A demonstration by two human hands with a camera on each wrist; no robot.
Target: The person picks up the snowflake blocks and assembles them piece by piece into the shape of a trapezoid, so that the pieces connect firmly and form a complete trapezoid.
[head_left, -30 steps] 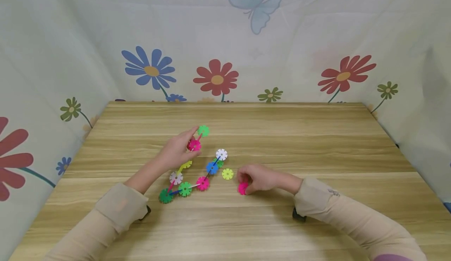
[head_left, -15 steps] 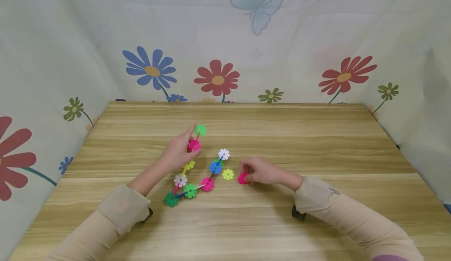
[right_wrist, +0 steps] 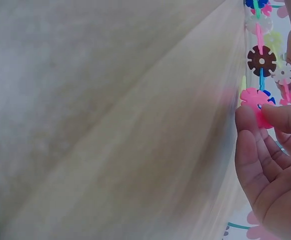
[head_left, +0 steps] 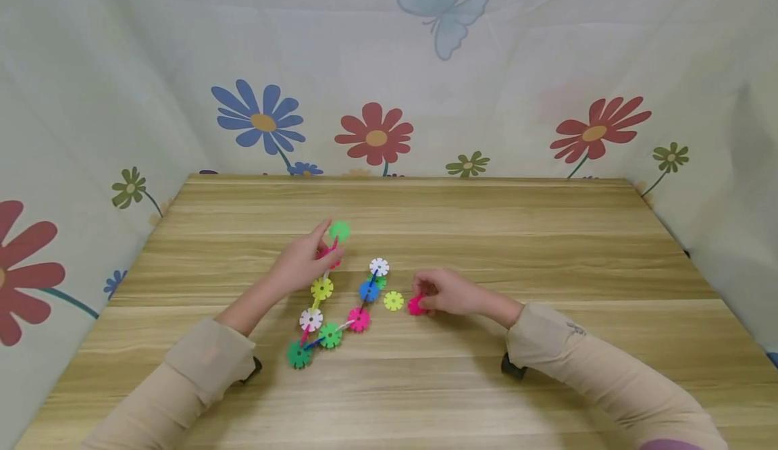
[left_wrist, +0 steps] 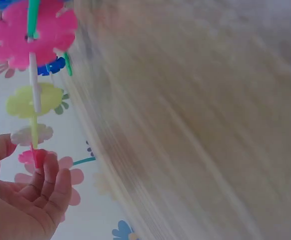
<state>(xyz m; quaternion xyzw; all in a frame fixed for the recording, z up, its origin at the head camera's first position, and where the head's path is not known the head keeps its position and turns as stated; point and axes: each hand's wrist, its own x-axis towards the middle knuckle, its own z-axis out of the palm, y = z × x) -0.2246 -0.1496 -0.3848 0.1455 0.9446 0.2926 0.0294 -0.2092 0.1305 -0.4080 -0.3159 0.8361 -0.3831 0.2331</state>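
Note:
Notched plastic snowflake discs, linked edge to edge, form a bent chain [head_left: 330,335] that runs roughly as a V in the head view. My left hand [head_left: 299,262] pinches the chain at a pink disc [head_left: 331,258], partly covered by the fingers, one link from a light green end disc [head_left: 340,231]. At the other end of the chain is a white disc [head_left: 379,267]. Between thumb and fingertips, my right hand [head_left: 450,292] pinches a separate pink disc [right_wrist: 256,102]. A loose light yellow disc [head_left: 393,301] lies just left of it.
The wooden table [head_left: 516,234] extends around both hands. Behind and beside it hangs a pale cloth [head_left: 510,85] printed with flowers and a butterfly. Dark wrist cameras show under both sleeves, one by the right cuff [head_left: 513,367].
My left hand has shifted the chain's held end slightly left, and the dark green corner disc has come right and nearer to me. The right hand's pink disc has moved away from me and slightly left.

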